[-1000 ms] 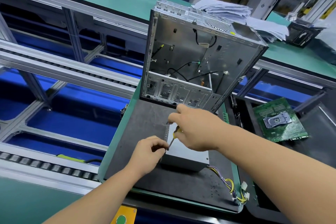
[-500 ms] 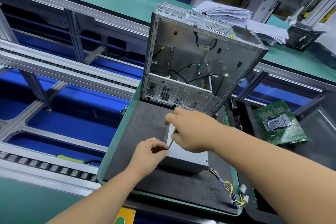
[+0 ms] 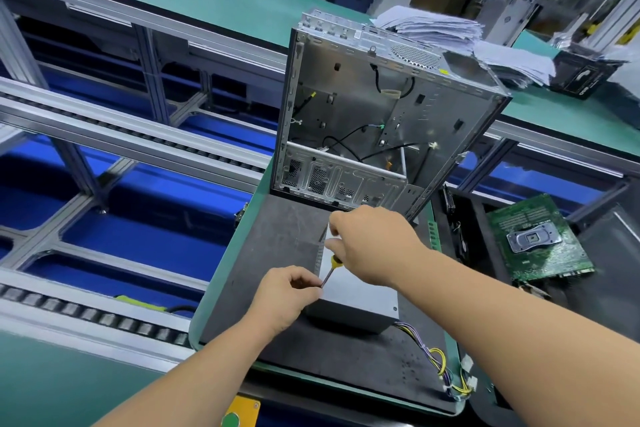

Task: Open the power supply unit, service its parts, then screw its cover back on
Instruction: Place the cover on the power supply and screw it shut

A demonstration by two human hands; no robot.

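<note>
On the dark mat near the worktop's front edge, the grey metal power supply unit (image 3: 356, 291) has a screw being worked: the right hand (image 3: 375, 246) grips the yellow-handled screwdriver (image 3: 329, 270), the left hand (image 3: 287, 295) pinches its tip, and next comes steady turning.

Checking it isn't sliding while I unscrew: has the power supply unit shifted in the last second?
No. The power supply unit lies where it was on the dark mat, its far end just as close to the open computer case.

Both forearms are bare up to the frame edge, with no sleeves, gloves, rings or watch
</note>
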